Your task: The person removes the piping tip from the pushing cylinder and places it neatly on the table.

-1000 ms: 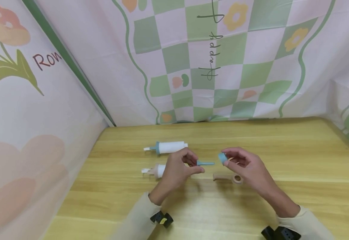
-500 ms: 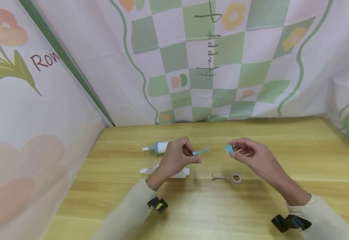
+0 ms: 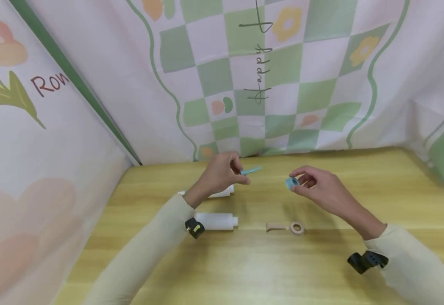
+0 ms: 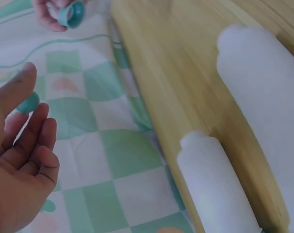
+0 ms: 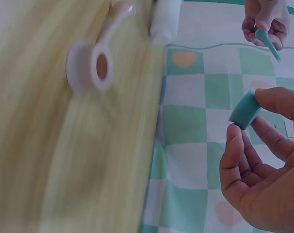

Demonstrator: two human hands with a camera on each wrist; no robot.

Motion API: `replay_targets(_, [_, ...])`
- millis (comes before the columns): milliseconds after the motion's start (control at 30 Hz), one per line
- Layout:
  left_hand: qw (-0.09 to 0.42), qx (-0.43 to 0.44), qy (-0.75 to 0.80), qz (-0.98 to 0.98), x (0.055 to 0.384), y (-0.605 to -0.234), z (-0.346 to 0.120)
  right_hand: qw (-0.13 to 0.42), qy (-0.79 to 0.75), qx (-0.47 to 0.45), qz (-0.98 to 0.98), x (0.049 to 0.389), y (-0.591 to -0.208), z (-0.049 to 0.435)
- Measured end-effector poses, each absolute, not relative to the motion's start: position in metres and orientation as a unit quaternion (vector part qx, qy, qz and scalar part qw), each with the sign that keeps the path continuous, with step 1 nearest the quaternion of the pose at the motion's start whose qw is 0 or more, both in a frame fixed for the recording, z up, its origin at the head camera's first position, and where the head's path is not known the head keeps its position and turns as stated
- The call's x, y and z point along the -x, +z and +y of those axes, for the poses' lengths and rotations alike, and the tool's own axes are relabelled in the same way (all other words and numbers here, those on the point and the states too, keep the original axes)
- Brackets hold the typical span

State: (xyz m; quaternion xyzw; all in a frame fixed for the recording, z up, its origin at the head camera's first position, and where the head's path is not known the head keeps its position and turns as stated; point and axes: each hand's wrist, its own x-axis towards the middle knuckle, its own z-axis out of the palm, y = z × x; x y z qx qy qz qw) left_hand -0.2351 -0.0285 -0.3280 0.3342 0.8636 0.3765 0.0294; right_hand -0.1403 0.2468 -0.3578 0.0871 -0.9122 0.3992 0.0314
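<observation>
Between thumb and fingers, my left hand (image 3: 222, 174) pinches a slim blue stick-like piece (image 3: 252, 170) with a rounded end; its free end points right. My right hand (image 3: 323, 188) holds a short blue ring (image 5: 245, 110) by its edge, thumb on one side and fingers on the other. Both pieces are in the air over the back of the table, apart from each other. Under my left arm lie two white bottles: the nearer bottle (image 3: 215, 221) and the farther bottle (image 3: 223, 192). Their left ends are mostly hidden by my hand and sleeve in the head view.
On the wooden table (image 3: 245, 271), a beige ring (image 3: 296, 228) lies end to end with a beige stick-like piece (image 3: 276, 226). A patterned cloth (image 3: 252, 84) hangs behind the table's back edge, and another cloth (image 3: 54, 148) hangs at the left.
Both hands have lifted and moved toward the back of the table, still holding the blue pieces. The gap between the pieces has widened. My left arm now covers the bottles' left ends.
</observation>
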Motion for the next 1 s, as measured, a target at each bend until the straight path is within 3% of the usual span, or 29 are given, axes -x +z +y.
replay_targets(567, [0.12, -0.309, 0.301, 0.894, 0.275, -0.367, -0.001, -0.007, 0.358, -0.128, -0.925, 0.183, -0.38, 0.253])
replay_targets(1000, [0.14, -0.284, 0.274, 0.908, 0.283, -0.399, 0.029, -0.048, 0.339, -0.109, -0.933, 0.195, -0.397, 0.256])
